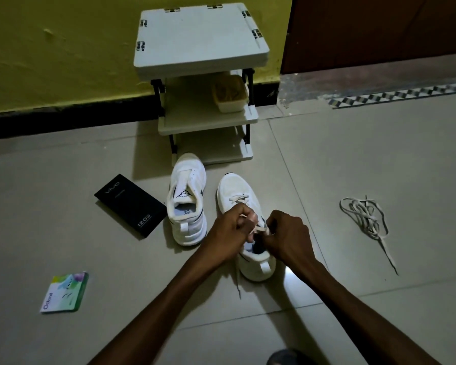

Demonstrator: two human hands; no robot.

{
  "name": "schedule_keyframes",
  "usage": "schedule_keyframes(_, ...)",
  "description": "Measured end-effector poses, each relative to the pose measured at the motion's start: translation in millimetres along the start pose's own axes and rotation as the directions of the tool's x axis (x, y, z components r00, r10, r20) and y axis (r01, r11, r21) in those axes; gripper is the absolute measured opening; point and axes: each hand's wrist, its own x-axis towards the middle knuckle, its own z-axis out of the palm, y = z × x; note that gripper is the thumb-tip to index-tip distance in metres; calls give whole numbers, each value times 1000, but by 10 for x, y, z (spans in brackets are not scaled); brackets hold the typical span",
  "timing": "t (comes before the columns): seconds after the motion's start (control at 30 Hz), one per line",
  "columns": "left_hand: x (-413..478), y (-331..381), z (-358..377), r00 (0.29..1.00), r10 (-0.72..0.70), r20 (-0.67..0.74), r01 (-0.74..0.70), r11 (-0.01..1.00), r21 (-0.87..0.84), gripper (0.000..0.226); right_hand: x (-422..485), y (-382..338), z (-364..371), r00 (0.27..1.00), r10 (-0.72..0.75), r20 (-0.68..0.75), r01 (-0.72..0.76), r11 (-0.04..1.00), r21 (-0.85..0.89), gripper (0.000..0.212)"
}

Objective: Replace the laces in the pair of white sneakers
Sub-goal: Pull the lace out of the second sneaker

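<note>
The lace (238, 199) crosses the right sneaker (233, 187), both ends pinched in curled fingers (244, 216) of the left hand (228, 231) and right hand (290, 238). An unlaced sneaker (187, 206) stands just left. A loose lace (366, 219) lies well right on open floor (327, 167).

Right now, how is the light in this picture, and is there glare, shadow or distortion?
Head view: dim overall; glare shines on the floor tile beside the heel of the laced sneaker; the shelf rack casts a shadow leftward on the floor; the wide lens bends the black skirting; the lace between the fingers looks murky.
</note>
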Motion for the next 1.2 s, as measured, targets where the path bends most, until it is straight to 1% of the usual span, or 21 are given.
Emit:
schedule_keyframes(0.03, -11, 10, -38, 1000, 1, -15, -1, 1000, -17, 20, 0, 13, 11, 1000, -5, -7, 5, 1000, 12, 30)
schedule_keyframes(0.13, -44, 60, -167, 994, 64, -92, -62, 998, 22, 30, -11, 30, 35, 1000, 8, -7, -8, 1000, 23, 26)
schedule_keyframes(0.27, -35, 78, -204, 996, 66, -58, -73, 987, -140, 14, -23, -1, 32, 1000, 28, -8, -28, 1000, -2, 23)
schedule_keyframes(0.33, -27, 74, -196, 997, 75, -17, -77, 987, -143, 31, -38, -13, 35, 1000, 18, -5, -18, 1000, -14, 24)
schedule_keyframes(0.4, -3, 104, -213, 992, 118, 46, -112, 987, -116, 41, -65, 3, 59, 998, -44, -37, 45, 999, 27, 26)
schedule_keyframes(0.5, 29, 199, -257, 979, 177, 102, -170, 982, -77, 46, -98, 16, 78, 957, -268, -115, 279, 955, 102, 43)
schedule_keyframes(0.57, 37, 256, -270, 971, 208, 120, -207, 978, -16, 47, -110, -46, 37, 935, -338, -106, 353, 915, 197, 49)
schedule_keyframes(0.63, 23, 305, -280, 969, 218, 118, -232, 966, 117, 48, -109, -148, -57, 952, -298, -77, 305, 884, 353, 37)
schedule_keyframes(0.67, 24, 316, -290, 970, 224, 99, -240, 951, 197, 49, -91, -203, -116, 967, -251, -53, 249, 866, 434, 27)
schedule_keyframes(0.7, 27, 323, -307, 972, 223, 67, -233, 937, 259, 50, -63, -247, -176, 978, -206, -24, 189, 842, 505, 24)
schedule_keyframes(0.77, 45, 302, -365, 980, 200, -6, -184, 916, 357, 50, -19, -306, -315, 991, -134, 14, 98, 790, 605, 30)
schedule_keyframes(0.83, 59, 276, -415, 984, 161, -73, -114, 892, 437, 39, -7, -343, -461, 996, -77, 38, 30, 728, 685, 35)
schedule_keyframes(0.87, 61, 266, -426, 980, 136, -145, -65, 907, 417, 28, 6, -347, -518, 998, -51, 47, 1, 690, 724, 36)
schedule_keyframes(0.9, 57, 263, -433, 967, 95, -237, -11, 943, 333, 21, 13, -352, -573, 999, -16, 50, -27, 647, 762, 35)
schedule_keyframes(0.93, 52, 280, -437, 943, 40, -331, 33, 977, 211, 21, 27, -345, -616, 999, 29, 42, -51, 619, 783, 34)
schedule_keyframes(0.97, 42, 303, -450, 912, -18, -410, 65, 993, 100, 23, 43, -323, -645, 996, 89, 27, -76, 605, 792, 32)
schedule_keyframes(1.0, 39, 306, -475, 884, -52, -464, 81, 996, 43, 23, 58, -290, -667, 988, 154, 9, -101, 603, 791, 30)
schedule_keyframes(1.1, 27, 308, -547, 842, -73, -535, 131, 989, 70, 21, 103, -150, -635, 952, 307, -10, -204, 656, 727, 9)
schedule_keyframes(1.13, 23, 316, -555, 831, -58, -553, 168, 974, 150, 25, 106, -111, -605, 941, 337, -7, -249, 709, 660, 14)
schedule_keyframes(1.17, 2, 344, -544, 817, -8, -576, 211, 934, 287, 34, 91, -76, -571, 936, 352, -3, -291, 779, 555, 33)
schedule_keyframes(1.2, -31, 375, -511, 802, 77, -592, 249, 858, 449, 45, 67, -47, -537, 940, 342, -11, -304, 848, 434, 52)
